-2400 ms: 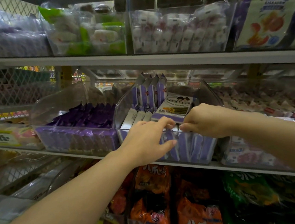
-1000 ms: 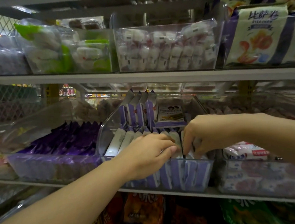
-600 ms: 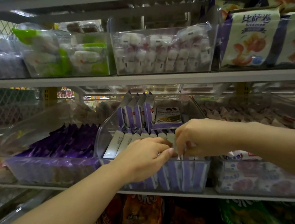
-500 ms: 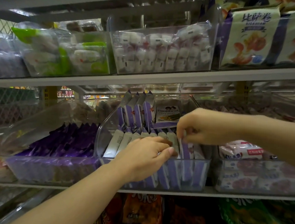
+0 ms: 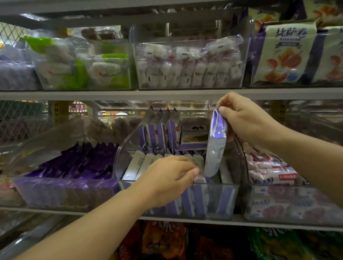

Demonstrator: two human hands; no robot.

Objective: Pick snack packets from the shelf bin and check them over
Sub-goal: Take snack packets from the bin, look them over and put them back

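At 9 o'clock of the clear bin (image 5: 122,156), dark purple packets (image 5: 76,163) lie untouched. Inside the clear bin a row of packets (image 5: 140,164) stands on edge, packed tight, prob. so they stay upright.

L hand (image 5: 168,179) reaches in from 7 o'clock, fingers bent down over the row's tops, thumb tip against one. My guess is it steadies the rest so nothing rides up; can't tell if it actually pinches any.

Just at its 2 o'clock, one purple-and-silver packet (image 5: 216,146) hangs vertical, bottom end down among the row tops. R hand (image 5: 248,120) pinches its top seal btwn thumb & curled fingers, which leaves both faces free for checking.

At 3 o'clock, pink-and-red packets (image 5: 270,171) sit idle.
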